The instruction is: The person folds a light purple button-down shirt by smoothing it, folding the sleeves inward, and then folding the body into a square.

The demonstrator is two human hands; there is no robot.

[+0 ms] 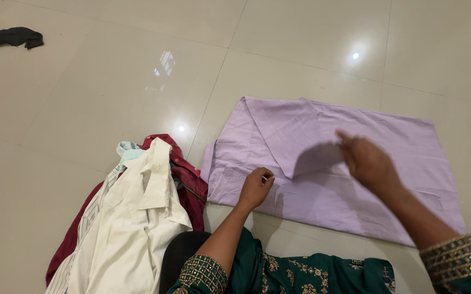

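A lilac shirt [322,163] lies spread flat on the pale tiled floor, with one sleeve folded in across its body. My left hand [255,188] rests on the shirt's near left edge, fingers curled and pinching the fabric by the cuff. My right hand [367,160] hovers over the middle of the shirt, fingers pointing left toward the folded sleeve's edge; it is blurred and I cannot tell whether it grips the cloth. Both my arms wear dark green embroidered sleeves.
A heap of clothes lies at the left: a cream shirt [132,228] on top of a maroon garment [183,174] and a pale green striped piece [128,151]. A black cloth [7,38] lies at the far left. Glossy floor tiles [110,81] surround everything.
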